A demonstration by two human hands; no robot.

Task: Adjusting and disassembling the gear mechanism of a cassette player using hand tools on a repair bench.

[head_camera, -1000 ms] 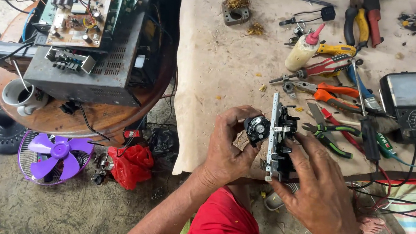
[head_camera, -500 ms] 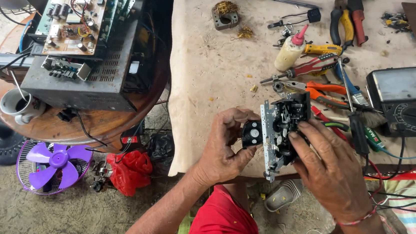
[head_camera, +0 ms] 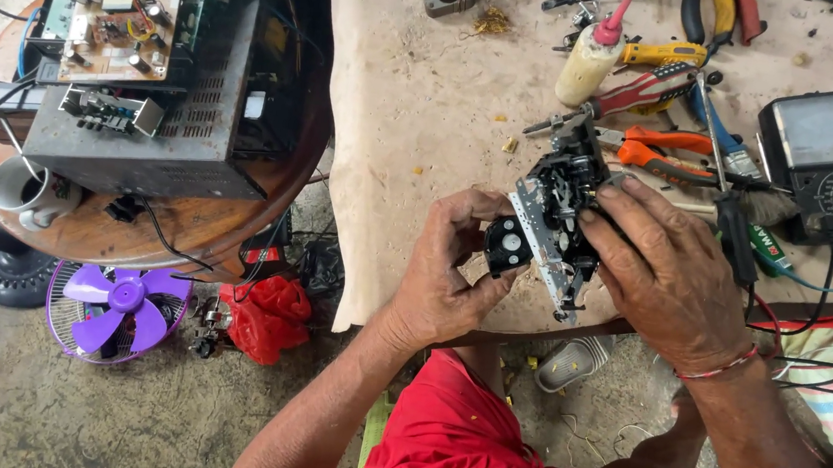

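Both hands hold one piece between them, raised just above the near edge of the counter [head_camera: 417, 114], a bench laid with tan paper. The piece is a small black-and-silver metal mechanism with a perforated steel frame and a round black motor on one side [head_camera: 550, 224]. Its long axis runs on a slant, from the upper right, away from the person, down toward the lower middle near the body; the far end points up toward the tools, the near end sticks out below the fingers. The frame stands on edge, its flat face turned leftward. The left hand [head_camera: 446, 267] lies on the motor side, grip curled shut about the round black part, thumb and fingers pressed on it. The right hand [head_camera: 669, 276] lies on the opposite side, grip closed over the frame's back, fingertips laid flat across its upper end. Neither hand is nearer; the piece sits squarely between them. Just beyond it lie orange-handled pliers [head_camera: 659, 155], a cream squeeze bottle with a red nozzle [head_camera: 587, 63], and a black analogue meter [head_camera: 830, 160] off to the right. Well apart on the left, an open grey amplifier chassis [head_camera: 154, 131] sits on a round wooden table [head_camera: 186, 229]; a purple fan [head_camera: 119, 308] lies on the floor.
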